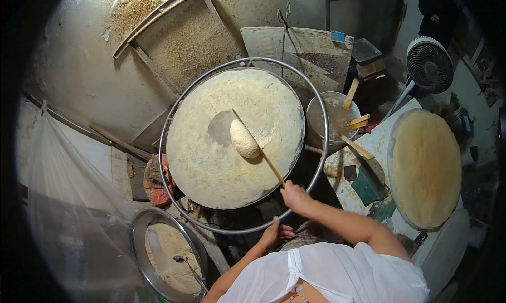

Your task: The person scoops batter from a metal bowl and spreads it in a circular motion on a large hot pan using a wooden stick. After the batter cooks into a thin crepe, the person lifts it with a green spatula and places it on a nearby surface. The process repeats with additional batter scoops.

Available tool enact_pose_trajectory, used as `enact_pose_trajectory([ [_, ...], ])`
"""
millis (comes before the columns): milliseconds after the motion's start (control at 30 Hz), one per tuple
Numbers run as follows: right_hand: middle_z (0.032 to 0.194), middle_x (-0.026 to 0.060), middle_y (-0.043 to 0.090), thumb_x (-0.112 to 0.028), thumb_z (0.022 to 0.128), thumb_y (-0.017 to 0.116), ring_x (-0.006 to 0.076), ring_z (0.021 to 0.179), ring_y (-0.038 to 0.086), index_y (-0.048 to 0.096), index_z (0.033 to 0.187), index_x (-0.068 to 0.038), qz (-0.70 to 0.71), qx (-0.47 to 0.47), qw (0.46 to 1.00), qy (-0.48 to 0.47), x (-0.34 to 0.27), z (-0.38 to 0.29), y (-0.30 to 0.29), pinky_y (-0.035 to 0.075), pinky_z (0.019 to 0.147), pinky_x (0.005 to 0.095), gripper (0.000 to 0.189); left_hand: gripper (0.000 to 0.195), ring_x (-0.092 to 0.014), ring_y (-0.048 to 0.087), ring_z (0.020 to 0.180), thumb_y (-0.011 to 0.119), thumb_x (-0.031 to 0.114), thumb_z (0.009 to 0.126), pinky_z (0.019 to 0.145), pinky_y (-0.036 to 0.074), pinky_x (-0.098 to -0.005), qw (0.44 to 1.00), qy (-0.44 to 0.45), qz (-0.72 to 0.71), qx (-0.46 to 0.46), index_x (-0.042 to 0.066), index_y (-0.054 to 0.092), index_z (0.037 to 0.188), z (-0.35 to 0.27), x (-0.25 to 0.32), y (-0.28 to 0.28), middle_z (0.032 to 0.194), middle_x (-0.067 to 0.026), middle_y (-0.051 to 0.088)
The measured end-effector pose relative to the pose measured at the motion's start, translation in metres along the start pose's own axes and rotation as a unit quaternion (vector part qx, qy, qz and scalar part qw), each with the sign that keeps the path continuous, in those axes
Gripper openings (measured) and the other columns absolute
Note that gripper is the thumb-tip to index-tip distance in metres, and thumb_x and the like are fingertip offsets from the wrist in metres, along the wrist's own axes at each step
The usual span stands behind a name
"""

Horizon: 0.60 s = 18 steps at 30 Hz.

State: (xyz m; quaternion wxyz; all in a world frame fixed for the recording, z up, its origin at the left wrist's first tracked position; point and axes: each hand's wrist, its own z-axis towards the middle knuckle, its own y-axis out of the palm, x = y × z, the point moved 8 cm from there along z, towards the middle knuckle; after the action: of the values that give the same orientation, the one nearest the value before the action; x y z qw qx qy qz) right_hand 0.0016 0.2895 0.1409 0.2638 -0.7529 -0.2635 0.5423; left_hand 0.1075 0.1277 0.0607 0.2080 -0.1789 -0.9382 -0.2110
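Observation:
My right hand grips the handle end of a long thin wooden spreading blade. The blade reaches up and left across a large round griddle. It lies over a pale lump of wet dough near the middle. A thin layer of dough coats most of the griddle, except for a bare grey patch beside the lump. My left hand is at the near side of the metal ring around the griddle, thumb raised and holding nothing visible. Whether the thumb touches the ring is unclear.
A steel basin of dough stands at lower left. Right of the griddle, wooden-handled tools stick out of a bucket. A round flatbread or stack of them lies on a side table. Farther off are a fan and a person.

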Motion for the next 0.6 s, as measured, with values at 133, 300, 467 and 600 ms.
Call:
enact_pose_trajectory([
  [133,0.08,0.0281,0.063,-0.028,0.093,0.049,0.0465,0.078,0.062,0.05,0.092,0.0,-0.04,0.028,0.999,-0.006,0.018,0.016,-0.058,0.05,0.069,0.0539,0.029,0.043,-0.016,0.06,0.081,0.052,0.039,0.095,0.072,0.047,-0.0267,0.986,0.065,0.151,-0.002,-0.002,0.063,0.103,-0.02,0.006,-0.024,0.097,-0.0096,0.067],
  [300,0.079,0.0323,0.061,-0.027,0.093,0.048,0.0508,0.077,0.059,0.045,0.095,0.002,0.032,0.021,0.999,0.029,0.012,0.003,0.0,0.048,0.07,0.056,0.029,0.035,-0.021,0.064,0.063,0.056,0.031,0.093,0.06,0.052,-0.0317,0.978,0.082,0.007,0.19,-0.003,0.064,0.094,-0.082,0.009,-0.127,0.075,-0.0096,0.066],
  [467,0.082,0.0283,0.063,-0.022,0.091,0.047,0.0473,0.08,0.061,0.05,0.092,0.001,-0.096,0.021,0.995,-0.012,-0.002,0.029,-0.044,0.049,0.072,0.0547,0.023,0.023,-0.02,0.059,0.05,0.066,0.021,0.086,0.046,0.048,-0.028,0.909,0.164,-0.03,0.381,-0.002,0.064,0.086,-0.182,-0.014,-0.28,0.063,-0.0077,0.06],
  [600,0.081,0.0297,0.062,-0.018,0.09,0.046,0.0476,0.082,0.062,0.049,0.093,0.003,-0.034,0.098,0.992,0.071,0.019,0.007,-0.033,0.049,0.073,0.054,0.021,0.022,-0.031,0.065,0.068,0.067,0.014,0.081,0.057,0.051,-0.0434,0.684,-0.025,0.353,0.638,-0.007,0.062,0.086,-0.295,-0.068,-0.352,0.077,-0.0207,0.064],
])
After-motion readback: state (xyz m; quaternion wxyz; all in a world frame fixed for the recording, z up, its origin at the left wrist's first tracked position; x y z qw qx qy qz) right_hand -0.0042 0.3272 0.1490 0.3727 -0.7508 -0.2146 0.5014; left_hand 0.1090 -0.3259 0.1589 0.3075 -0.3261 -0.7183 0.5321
